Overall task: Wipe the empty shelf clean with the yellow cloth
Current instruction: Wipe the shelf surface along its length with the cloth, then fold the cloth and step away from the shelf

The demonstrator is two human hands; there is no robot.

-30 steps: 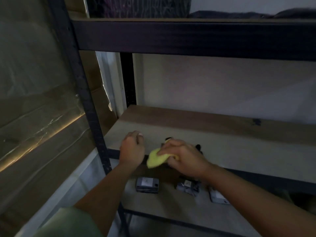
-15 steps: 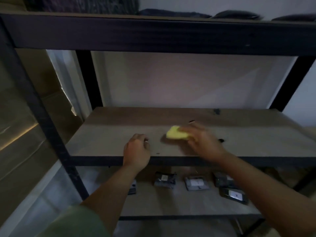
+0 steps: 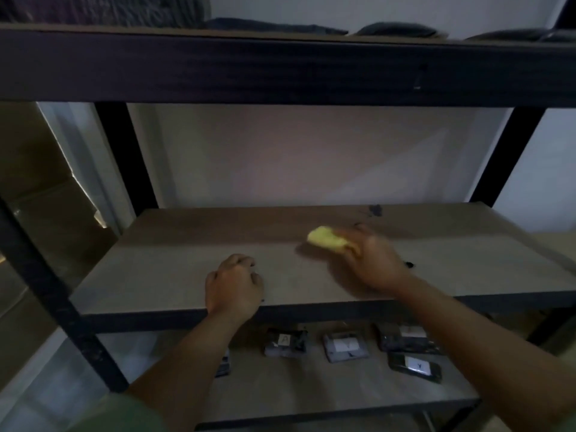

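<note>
Four small dark packets with white labels lie on the lower shelf [image 3: 280,397] around 6 o'clock: one packet [image 3: 285,342], a second [image 3: 344,347] just beside it, a third [image 3: 405,338] and a fourth [image 3: 414,367] toward 5 o'clock. Dark folded items [image 3: 274,26] rest on the top shelf [image 3: 280,67] at 12 o'clock.

The middle shelf [image 3: 156,275] is a pale wooden board in a dark frame, carrying the yellow cloth [image 3: 327,240] at about 1 o'clock and dark spots [image 3: 375,210] behind it. The left hand [image 3: 232,286] rests at its front edge, at 6 o'clock. On the lower shelf [image 3: 311,388] lie several dark labelled packets [image 3: 285,342].
</note>
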